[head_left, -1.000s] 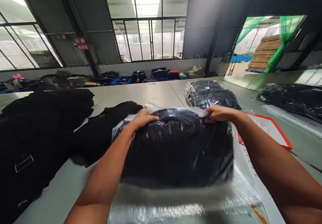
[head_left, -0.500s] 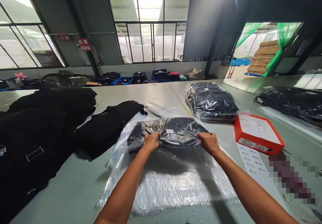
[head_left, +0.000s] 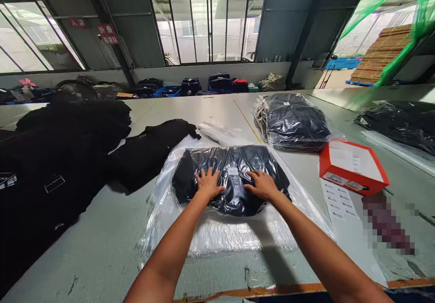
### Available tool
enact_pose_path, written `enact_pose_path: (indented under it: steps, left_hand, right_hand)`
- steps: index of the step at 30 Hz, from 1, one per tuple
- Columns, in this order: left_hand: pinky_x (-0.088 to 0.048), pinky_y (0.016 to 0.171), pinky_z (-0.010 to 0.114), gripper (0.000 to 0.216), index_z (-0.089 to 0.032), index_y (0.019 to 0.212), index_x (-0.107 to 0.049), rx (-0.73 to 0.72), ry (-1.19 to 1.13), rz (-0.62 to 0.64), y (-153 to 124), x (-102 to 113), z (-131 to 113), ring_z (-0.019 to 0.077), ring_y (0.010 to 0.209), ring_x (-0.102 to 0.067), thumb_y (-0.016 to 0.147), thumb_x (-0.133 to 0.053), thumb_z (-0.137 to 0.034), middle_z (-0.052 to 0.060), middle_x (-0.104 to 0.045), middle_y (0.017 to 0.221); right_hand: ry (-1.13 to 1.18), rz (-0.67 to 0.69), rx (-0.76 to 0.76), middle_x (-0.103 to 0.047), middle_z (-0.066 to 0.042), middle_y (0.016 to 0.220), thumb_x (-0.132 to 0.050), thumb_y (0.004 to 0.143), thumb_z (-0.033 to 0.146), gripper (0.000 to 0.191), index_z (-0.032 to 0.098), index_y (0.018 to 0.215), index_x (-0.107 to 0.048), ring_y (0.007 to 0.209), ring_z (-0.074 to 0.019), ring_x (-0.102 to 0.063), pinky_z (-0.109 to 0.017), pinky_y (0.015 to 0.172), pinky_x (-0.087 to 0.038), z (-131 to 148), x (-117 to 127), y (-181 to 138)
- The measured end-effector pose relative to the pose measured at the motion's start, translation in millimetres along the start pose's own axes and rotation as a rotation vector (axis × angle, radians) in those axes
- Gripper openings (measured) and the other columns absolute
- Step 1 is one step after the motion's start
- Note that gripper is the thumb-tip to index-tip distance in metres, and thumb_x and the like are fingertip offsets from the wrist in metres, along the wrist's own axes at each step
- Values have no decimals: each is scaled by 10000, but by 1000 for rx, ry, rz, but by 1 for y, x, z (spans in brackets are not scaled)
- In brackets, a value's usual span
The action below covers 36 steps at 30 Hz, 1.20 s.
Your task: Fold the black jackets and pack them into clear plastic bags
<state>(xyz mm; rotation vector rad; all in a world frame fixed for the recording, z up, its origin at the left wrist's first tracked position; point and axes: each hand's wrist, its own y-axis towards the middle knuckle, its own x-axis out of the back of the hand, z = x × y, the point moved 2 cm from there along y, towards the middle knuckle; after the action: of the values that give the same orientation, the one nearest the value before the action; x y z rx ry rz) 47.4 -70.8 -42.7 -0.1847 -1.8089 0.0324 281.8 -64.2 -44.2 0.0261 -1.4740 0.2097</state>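
In front of me a folded black garment in a clear plastic bag (head_left: 251, 207) lies flat, a small white label (head_left: 233, 171) near its middle. My left hand (head_left: 208, 186) rests on the left part of the bag, fingers spread. On the right part lies my right hand (head_left: 262, 186), its fingers stretched out and apart too. Neither hand grips anything. Beneath the bagged garment is a stack of clear plastic bags (head_left: 231, 241), spread on the table.
Loose black garments (head_left: 84, 167) are heaped at the left. A pile of bagged garments (head_left: 294, 121) stands back right, near an orange-red box (head_left: 355, 167). Beside that box lies a sheet of barcode stickers (head_left: 340, 203). The table's front edge (head_left: 292, 289) shows at the bottom.
Both hands have let go of the bag's edge and now lie spread on top. The bag's near part no longer stretches toward me. My view has tilted downward.
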Motion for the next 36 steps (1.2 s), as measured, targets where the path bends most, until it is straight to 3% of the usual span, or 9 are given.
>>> enact_pose_path:
  steps: [2, 4, 8, 13, 20, 28, 32, 34, 36]
  left_hand:
    - [-23, 964, 739, 842, -432, 1389, -278, 64, 14, 19, -4, -21, 5, 479, 1346, 23, 643, -553, -707, 3, -69, 1546]
    - [8, 914, 778, 863, -469, 1403, -174, 111, 12, 36, -11, -44, 13, 479, 1329, 143, 651, -476, -764, -39, 40, 1545]
    - [29, 913, 779, 865, -468, 1406, -73, 157, 14, -40, -22, -79, 23, 435, 1328, 209, 680, -440, -763, -69, 97, 1532]
    - [54, 944, 754, 824, -488, 1396, -84, 158, -16, -60, -25, -93, 27, 412, 1341, 196, 699, -445, -739, -101, 80, 1528]
    - [98, 931, 755, 757, -501, 1392, -122, 157, -54, 84, -18, -81, 31, 407, 1345, 188, 722, -384, -739, -119, 31, 1529]
    - [93, 932, 756, 657, -504, 1392, -136, 149, -133, 188, -19, -67, 30, 401, 1344, 191, 781, -153, -745, -132, 39, 1524]
    - [46, 940, 760, 605, -510, 1387, -158, 89, -189, 270, -20, -55, 40, 401, 1351, 171, 814, -217, -694, -137, 35, 1525]
    - [-51, 963, 750, 603, -504, 1362, -270, 46, -185, 340, -14, -40, 48, 415, 1369, 53, 789, -366, -666, -110, -81, 1532]
    - [-192, 1002, 673, 532, -440, 1278, -468, 32, -144, 342, 0, -19, 56, 392, 1343, -203, 767, -487, -589, -33, -336, 1466]
  right_hand:
    - [-37, -6, 0, -212, -42, 1510, -412, 750, 693, 731, 389, 1404, -292, 1346, -403, -158, -608, 1016, -166, 22, -12, 8]
    - [-49, 4, 20, -98, -4, 1539, -368, 725, 752, 768, 424, 1408, -247, 1354, -441, -46, -656, 1007, -81, 38, -31, 11]
    - [-73, -100, 60, -55, 11, 1545, -401, 718, 744, 777, 430, 1409, -236, 1351, -453, 7, -633, 1025, -29, 46, -69, 7]
    - [-95, -228, 81, -76, 7, 1543, -378, 746, 726, 741, 418, 1408, -255, 1353, -446, -2, -619, 1030, -50, 44, -95, -1]
    - [-130, -139, 25, -159, 2, 1529, -340, 754, 739, 718, 434, 1400, -264, 1359, -411, -92, -609, 1037, -49, 47, -101, 7]
    - [-132, -79, 36, -151, -5, 1531, -294, 761, 750, 717, 435, 1403, -247, 1354, -410, -116, -600, 1034, -65, 45, -96, 7]
    - [-93, -32, 40, -195, -7, 1517, -311, 742, 764, 721, 443, 1386, -293, 1340, -414, -153, -606, 1024, -103, 44, -87, 7]
    - [-40, -14, 21, -295, -24, 1473, -309, 745, 759, 690, 430, 1348, -384, 1316, -407, -216, -601, 1008, -168, 46, -75, 12]
    - [-11, -78, 1, -385, -52, 1406, -297, 773, 731, 645, 391, 1289, -480, 1296, -374, -264, -595, 1003, -194, 51, -61, 21]
